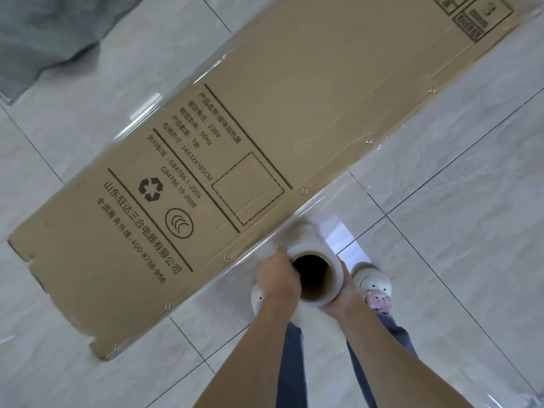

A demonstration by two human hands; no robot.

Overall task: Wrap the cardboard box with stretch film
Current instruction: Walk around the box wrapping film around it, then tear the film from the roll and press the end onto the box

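Note:
A long brown cardboard box [265,136] with black printed text lies flat on the tiled floor, running from lower left to upper right. Clear film shows as glossy creases along its edges. I look straight down the cardboard core of a stretch film roll [315,276], held upright beside the box's near long edge. My left hand [278,275] grips the roll's left side with fingers curled round it. My right hand [346,293] grips the right side, mostly hidden behind the roll. A sheet of film [326,213] stretches from the roll toward the box's edge.
Pale marble-look floor tiles [456,231] surround the box. My feet in white slippers [372,282] stand just under the roll, close to the box's edge. A grey cloth or cover [44,33] lies at the top left corner.

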